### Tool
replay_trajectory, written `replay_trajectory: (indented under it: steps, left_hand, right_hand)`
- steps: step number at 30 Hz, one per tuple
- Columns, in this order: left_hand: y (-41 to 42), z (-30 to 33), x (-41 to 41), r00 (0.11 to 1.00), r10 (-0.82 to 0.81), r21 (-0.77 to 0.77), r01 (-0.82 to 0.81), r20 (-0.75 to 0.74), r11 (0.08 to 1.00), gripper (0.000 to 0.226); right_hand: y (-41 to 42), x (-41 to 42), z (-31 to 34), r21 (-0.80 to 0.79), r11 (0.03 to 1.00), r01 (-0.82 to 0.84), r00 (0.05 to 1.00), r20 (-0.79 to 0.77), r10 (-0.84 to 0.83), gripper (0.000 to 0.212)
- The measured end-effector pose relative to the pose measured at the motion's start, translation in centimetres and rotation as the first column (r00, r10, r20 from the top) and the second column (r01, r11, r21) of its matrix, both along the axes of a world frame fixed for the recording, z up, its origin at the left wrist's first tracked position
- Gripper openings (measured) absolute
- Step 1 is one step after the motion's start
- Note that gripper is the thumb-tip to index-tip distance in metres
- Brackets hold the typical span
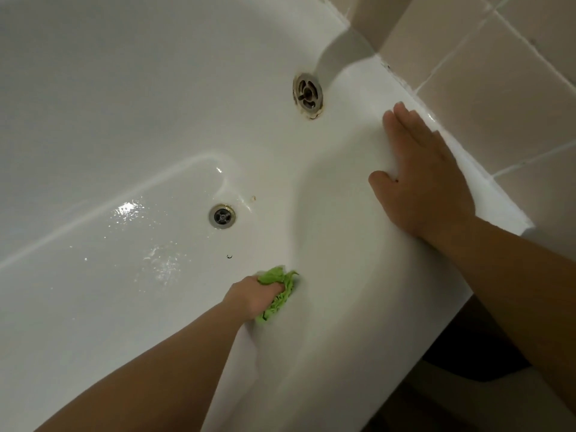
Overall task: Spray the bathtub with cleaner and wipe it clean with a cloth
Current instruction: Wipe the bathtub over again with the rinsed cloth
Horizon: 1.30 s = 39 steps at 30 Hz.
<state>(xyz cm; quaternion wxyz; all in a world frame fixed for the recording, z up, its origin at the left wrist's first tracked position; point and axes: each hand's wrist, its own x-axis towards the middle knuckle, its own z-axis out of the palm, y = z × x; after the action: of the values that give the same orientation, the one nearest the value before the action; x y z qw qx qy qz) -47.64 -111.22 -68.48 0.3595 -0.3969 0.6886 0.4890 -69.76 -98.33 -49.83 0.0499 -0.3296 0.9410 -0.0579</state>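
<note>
- No brand, label or writing can be read on anything here.
- The left hand (254, 296) is curled around a crumpled green cloth (279, 293) and grips it; the cloth sticks out past the fingers, above and to the right of the hand.
- The cloth is pressed on the inner wall of the white bathtub (93, 88), at the curve where the floor rises to the near end, below and to the right of the floor drain (222, 216).
- The right hand (424, 179) lies flat on the rim of the bathtub, with straight fingers close together and the thumb set apart, holding nothing.
- The right hand is just beside the beige tiled wall (498, 73), well apart from the cloth.
- The round overflow fitting (308, 95) sits on the end wall, with brownish stains around its edge.
- The floor of the bathtub is wet: shining drops lie to the left of the drain.
- A small dark speck (229, 256) lies on the floor between the drain and the cloth.
</note>
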Motion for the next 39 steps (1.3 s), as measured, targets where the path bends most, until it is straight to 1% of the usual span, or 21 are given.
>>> replay_trajectory:
  steps: [2,7,8,10,12,13,15,17,18,20,22,24,26,28,30,32,34,36,38,39]
  left_hand:
    - [0.3,1.9,-0.1,0.999,0.039,0.045,-0.038,-0.021,0.998,0.050]
    - [1.5,7.9,0.3,0.977,0.134,0.142,-0.111,-0.164,0.984,0.029]
    - [1.6,9.3,0.4,0.973,0.141,0.158,-0.112,-0.186,0.981,0.028]
    - [1.4,12.0,1.0,0.963,0.147,0.195,-0.103,-0.227,0.975,0.038]
    - [0.7,14.2,2.0,0.959,0.127,0.227,-0.068,-0.254,0.971,0.044]
    - [0.4,15.2,2.7,0.960,0.113,0.243,-0.049,-0.257,0.969,0.039]
    - [-0.8,17.2,3.9,0.963,0.103,0.261,-0.036,-0.249,0.965,0.023]
    - [-2.0,19.8,5.2,0.960,0.162,0.302,-0.089,-0.228,0.949,0.016]
    - [-2.6,21.4,5.9,0.951,0.219,0.328,-0.140,-0.220,0.934,0.015]
    - [-3.8,24.6,7.6,0.899,0.398,0.391,-0.306,-0.181,0.868,0.029]
    - [-4.9,28.1,9.7,0.803,0.578,0.437,-0.472,-0.145,0.766,0.025]
    - [-5.8,32.0,12.5,0.696,0.714,0.502,-0.592,-0.078,0.631,0.026]
    - [-6.7,35.5,15.5,0.606,0.795,0.560,-0.646,-0.038,0.519,0.035]
    - [-7.4,39.1,18.8,0.529,0.848,0.602,-0.670,-0.021,0.434,0.043]
    - [-7.9,43.0,22.1,0.473,0.880,0.598,-0.695,-0.037,0.399,0.049]
    - [-8.3,46.7,25.2,0.454,0.886,0.561,-0.710,-0.097,0.426,0.053]
    - [-8.6,50.0,28.3,0.492,0.846,0.450,-0.720,-0.207,0.529,0.045]
    - [-9.3,52.8,31.1,0.549,0.777,0.326,-0.706,-0.307,0.628,0.036]
    - [-9.8,55.6,33.8,0.566,0.736,0.273,-0.691,-0.372,0.669,0.030]
    - [-10.0,56.9,34.9,0.561,0.727,0.265,-0.688,-0.396,0.676,0.028]
  right_hand:
    - [0.0,0.5,0.1,0.011,1.000,0.013,1.000,0.016,-0.013,0.080]
    - [0.3,2.2,0.4,0.056,0.998,0.013,1.000,0.024,-0.014,0.079]
    - [0.4,2.7,0.5,0.050,0.999,0.017,0.999,0.031,-0.019,0.078]
    - [0.5,3.4,0.8,0.034,0.999,0.030,0.997,0.064,-0.032,0.076]
    - [0.5,3.9,1.1,0.014,0.999,0.051,0.992,0.116,-0.052,0.072]
    - [0.5,4.3,1.5,-0.004,0.997,0.071,0.985,0.156,-0.069,0.070]
    - [0.2,4.9,2.7,-0.050,0.992,0.116,0.961,0.256,-0.099,0.065]
    - [-0.3,6.4,4.6,-0.075,0.987,0.139,0.934,0.343,-0.105,0.060]
    - [-0.6,7.3,5.7,-0.086,0.987,0.134,0.922,0.375,-0.093,0.056]
    - [-1.4,9.8,8.4,-0.118,0.986,0.120,0.891,0.451,-0.054,0.046]
    - [-2.6,12.9,11.4,-0.141,0.982,0.127,0.838,0.545,-0.029,0.035]
    - [-4.1,16.3,14.9,-0.161,0.979,0.125,0.782,0.623,0.003,0.027]
    - [-5.8,19.7,18.4,-0.208,0.971,0.121,0.737,0.674,0.053,0.024]
    - [-7.5,22.8,22.3,-0.260,0.958,0.120,0.693,0.713,0.107,0.023]
    - [-9.4,25.8,26.6,-0.318,0.942,0.110,0.652,0.738,0.173,0.025]
    - [-11.1,28.9,30.9,-0.397,0.915,0.067,0.631,0.727,0.269,0.027]
    - [-12.4,31.8,35.0,-0.444,0.896,-0.011,0.594,0.717,0.363,0.030]
    - [-13.9,34.4,38.4,-0.468,0.873,-0.137,0.552,0.696,0.460,0.031]
    - [-15.2,36.6,40.8,-0.462,0.835,-0.299,0.521,0.654,0.549,0.033]
    - [-15.7,37.6,41.8,-0.451,0.807,-0.382,0.499,0.635,0.590,0.034]
